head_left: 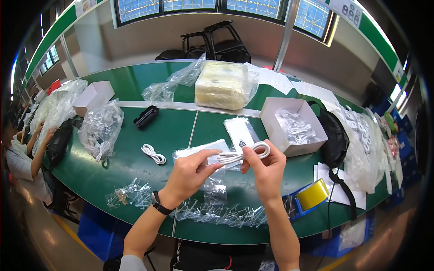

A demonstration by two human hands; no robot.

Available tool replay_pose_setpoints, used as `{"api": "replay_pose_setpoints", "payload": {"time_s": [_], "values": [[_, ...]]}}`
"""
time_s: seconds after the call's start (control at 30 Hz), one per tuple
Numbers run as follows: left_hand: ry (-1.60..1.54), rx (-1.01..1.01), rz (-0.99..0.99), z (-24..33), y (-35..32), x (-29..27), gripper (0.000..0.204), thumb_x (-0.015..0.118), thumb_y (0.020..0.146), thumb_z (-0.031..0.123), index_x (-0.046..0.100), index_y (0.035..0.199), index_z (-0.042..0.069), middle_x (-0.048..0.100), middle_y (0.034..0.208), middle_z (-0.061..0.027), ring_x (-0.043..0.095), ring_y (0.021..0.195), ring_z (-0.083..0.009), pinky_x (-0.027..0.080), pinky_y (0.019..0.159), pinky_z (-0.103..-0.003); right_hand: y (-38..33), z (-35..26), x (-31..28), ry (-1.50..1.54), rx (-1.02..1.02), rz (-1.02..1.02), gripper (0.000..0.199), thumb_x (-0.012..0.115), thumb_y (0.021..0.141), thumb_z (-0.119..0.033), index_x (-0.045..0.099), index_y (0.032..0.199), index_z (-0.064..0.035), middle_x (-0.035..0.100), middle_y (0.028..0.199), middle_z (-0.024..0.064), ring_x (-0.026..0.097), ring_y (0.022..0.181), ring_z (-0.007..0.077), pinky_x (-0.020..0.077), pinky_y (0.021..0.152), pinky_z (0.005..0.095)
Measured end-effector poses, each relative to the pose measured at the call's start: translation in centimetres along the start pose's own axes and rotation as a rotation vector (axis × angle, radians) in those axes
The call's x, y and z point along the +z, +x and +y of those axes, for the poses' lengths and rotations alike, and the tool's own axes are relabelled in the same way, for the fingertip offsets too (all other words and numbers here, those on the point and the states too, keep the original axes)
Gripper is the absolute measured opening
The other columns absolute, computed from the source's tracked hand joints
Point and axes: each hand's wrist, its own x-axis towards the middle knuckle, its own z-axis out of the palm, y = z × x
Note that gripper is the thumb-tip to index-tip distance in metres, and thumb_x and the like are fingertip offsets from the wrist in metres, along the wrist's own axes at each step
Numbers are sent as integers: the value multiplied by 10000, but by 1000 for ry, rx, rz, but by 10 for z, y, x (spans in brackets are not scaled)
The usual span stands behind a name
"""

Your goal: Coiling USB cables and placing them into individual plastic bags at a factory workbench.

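Observation:
A coiled white cable (235, 156) is held up between both hands over the green table. My left hand (195, 168) pinches its connector end between thumb and fingers. My right hand (266, 168) grips the looped part, thumb on top. Just beyond the hands lie flat clear plastic bags (205, 148) and a stack of white printed bags (240, 132). Left of my left hand another coiled white cable (153, 154) rests on the table. Many clear twist-tie-like strips (221, 215) are spread along the near edge.
A white box of cables (296, 126) stands to the right, near a blue tape dispenser (312, 197) and a black bag (333, 135). A wrapped yellowish block (221, 86) sits at the back. Left are a black case (146, 117) and a bag of cables (101, 128); a person works farther left.

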Motion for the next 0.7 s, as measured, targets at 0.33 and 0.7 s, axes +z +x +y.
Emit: {"api": "replay_pose_setpoints", "payload": {"time_s": [0.33, 0.7], "values": [[-215, -63, -125, 1, -6, 5, 273, 761, 873, 147, 699, 1088, -10, 720, 847, -137, 685, 651, -179, 528, 615, -267, 10, 4, -16, -6, 232, -161, 210, 709, 912, -166, 609, 782, -35, 565, 610, 5, 490, 473, 57, 352, 426, 219], [-627, -392, -263, 5, -5, 12, 342, 740, 862, -6, 667, 1190, -72, 716, 1094, -137, 679, 993, -152, 557, 867, -280, 7, 1, -7, -170, 241, -224, 219, 742, 898, -187, 666, 782, -17, 565, 602, -34, 461, 513, 14, 318, 446, 203]]}}
